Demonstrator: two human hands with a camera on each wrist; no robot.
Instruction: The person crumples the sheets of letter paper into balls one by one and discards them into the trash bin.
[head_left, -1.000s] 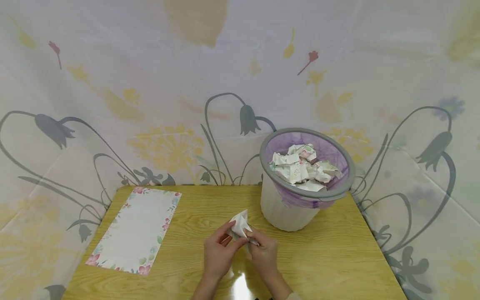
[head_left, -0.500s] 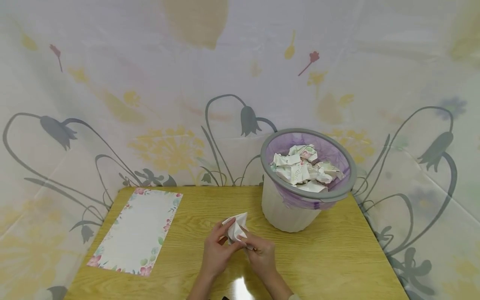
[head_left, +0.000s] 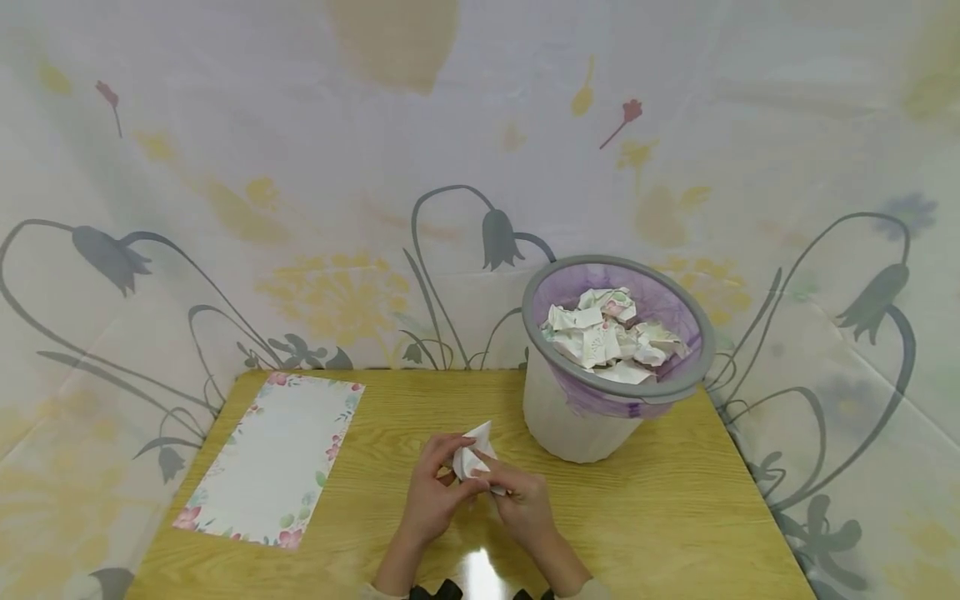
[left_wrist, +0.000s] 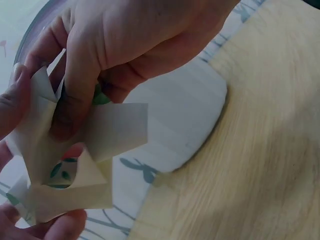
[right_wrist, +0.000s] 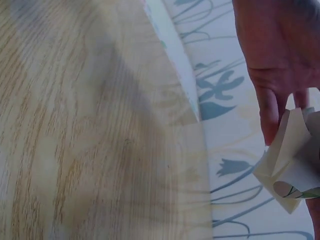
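Paper (head_left: 474, 454) more crumpled than second ago; I see left hand (head_left: 433, 492), right hand (head_left: 522, 498) gripping it, near bin (head_left: 617, 400).

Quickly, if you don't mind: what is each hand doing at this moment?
Left hand: fingers curled round the crumpled paper, holding it.
Right hand: pinching the same crumpled paper from the other side.

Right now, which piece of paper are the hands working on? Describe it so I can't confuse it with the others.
Start at the wooden table and find the grey-rimmed bin at its back right. Just left of the bin's base, both hands pinch a small crumpled paper. Unlike the flat floral-bordered sheet at the left, or the scraps in the bin, it is held above the tabletop.
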